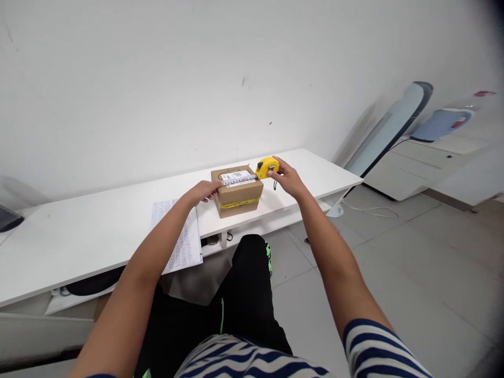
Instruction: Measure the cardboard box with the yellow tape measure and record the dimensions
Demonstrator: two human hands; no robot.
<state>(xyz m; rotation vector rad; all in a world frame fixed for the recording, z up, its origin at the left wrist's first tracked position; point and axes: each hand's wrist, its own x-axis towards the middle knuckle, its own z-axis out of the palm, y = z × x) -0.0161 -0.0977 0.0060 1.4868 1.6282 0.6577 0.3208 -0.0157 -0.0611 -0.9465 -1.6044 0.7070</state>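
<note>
Remotely, I watched the cardboard box [238, 198] sit on the white, smooth surface [102, 218], its brown sides flat and matte and its corners square. A glossy yellow strip [240, 204] ran around its near side, and a white paper label [236, 176], printed in black, lay on its top. At the box's right edge, my right hand [289, 178] was wrapped around the tape measure [266, 168], a rounded, yellow case with black parts; a dark cord loop [274, 185] hung below it. From the case, the thin, pale blade [238, 181] stretched straight across the box's top, numbers showing. At the box's left edge, I had the fingers of my left hand [205, 192] drawn narrow on the blade's end, though I could not make out the exact grip. Left of the box, printed paper [184, 244] hung over the surface's front edge. Behind the box rose the plain, scuffed white wall [177, 94].
</note>
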